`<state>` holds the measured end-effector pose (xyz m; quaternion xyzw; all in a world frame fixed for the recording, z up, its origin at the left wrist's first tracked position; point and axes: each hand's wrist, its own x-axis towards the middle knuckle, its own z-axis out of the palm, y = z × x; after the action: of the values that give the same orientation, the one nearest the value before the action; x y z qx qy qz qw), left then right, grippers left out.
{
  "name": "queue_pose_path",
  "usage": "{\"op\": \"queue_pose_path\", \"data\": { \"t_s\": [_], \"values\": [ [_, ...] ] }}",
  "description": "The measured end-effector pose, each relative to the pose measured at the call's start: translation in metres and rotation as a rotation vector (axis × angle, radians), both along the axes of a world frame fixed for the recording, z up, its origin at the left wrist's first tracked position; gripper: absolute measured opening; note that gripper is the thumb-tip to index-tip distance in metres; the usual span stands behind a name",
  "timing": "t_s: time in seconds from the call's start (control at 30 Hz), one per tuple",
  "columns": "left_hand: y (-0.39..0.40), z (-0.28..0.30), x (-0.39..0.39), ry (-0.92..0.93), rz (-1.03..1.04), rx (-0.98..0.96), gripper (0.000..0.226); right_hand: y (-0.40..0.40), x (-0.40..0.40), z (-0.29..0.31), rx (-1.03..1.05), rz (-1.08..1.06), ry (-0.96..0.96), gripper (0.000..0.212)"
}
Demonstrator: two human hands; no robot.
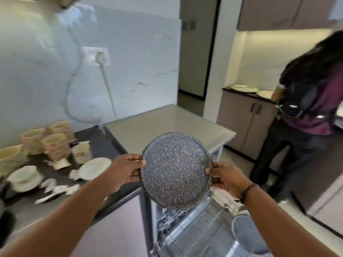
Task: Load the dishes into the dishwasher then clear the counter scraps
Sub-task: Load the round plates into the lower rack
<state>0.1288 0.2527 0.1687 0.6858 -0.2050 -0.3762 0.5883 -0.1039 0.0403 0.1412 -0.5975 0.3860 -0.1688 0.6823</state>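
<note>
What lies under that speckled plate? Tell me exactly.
Under the speckled plate, held by the left hand and right hand, shows the open dishwasher's wire rack. The rack's part directly behind the plate is hidden.

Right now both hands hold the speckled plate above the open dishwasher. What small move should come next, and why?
Probably lower the speckled plate into the dishwasher rack below. The left hand and right hand grip its opposite edges, and the pulled-out rack lies directly under it.

Dark speckled plate (176,170), cream dishes

The plate is dark grey flecked white; the cups (53,143) are cream, the tabletop (104,145) black.
</note>
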Motion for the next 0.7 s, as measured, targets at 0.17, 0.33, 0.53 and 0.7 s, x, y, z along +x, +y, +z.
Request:
{"op": "queue_pose_path", "data": {
  "t_s": [0.17, 0.33, 0.53, 0.7],
  "values": [
    [-0.128, -0.035, -0.089, -0.010, -0.108, 0.085, 0.019, -0.079, -0.113, -0.015, 0.024, -0.177, 0.037, 0.018],
    [-0.215, -0.061, -0.142, -0.139, -0.288, 0.194, 0.033, -0.124, -0.191, -0.040, -0.017, -0.368, 0.120, 0.009],
    [-0.298, -0.090, -0.179, -0.294, -0.505, 0.218, 0.016, -0.157, -0.247, -0.092, -0.125, -0.533, 0.356, 0.026],
    [-0.352, -0.123, -0.196, -0.339, -0.622, 0.270, 0.027, -0.178, -0.271, -0.124, -0.343, -0.531, 0.695, 0.035]
  ]
}}
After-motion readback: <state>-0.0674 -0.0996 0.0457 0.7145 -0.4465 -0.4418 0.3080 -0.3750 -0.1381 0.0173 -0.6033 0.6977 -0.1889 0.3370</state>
